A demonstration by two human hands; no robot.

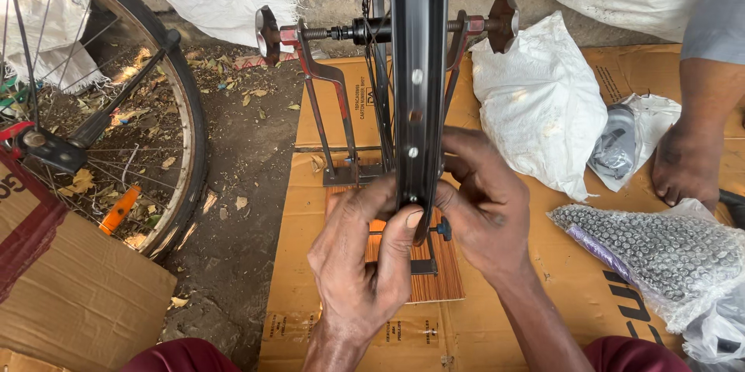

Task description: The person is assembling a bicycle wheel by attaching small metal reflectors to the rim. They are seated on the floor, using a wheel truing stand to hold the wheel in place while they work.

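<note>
The black bicycle rim point(417, 69) stands upright, edge toward the person, its long axis running away from them, on a truing stand point(334, 93) over cardboard point(481, 325). The left hand point(361, 263) and right hand point(485, 201) both close their fingers around its lower edge.

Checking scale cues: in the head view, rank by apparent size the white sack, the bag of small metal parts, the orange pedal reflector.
1. White sack
2. Bag of small metal parts, close to the sack; nearer the camera and cut off by the frame, so unsure
3. Orange pedal reflector, clearly smallest
</note>
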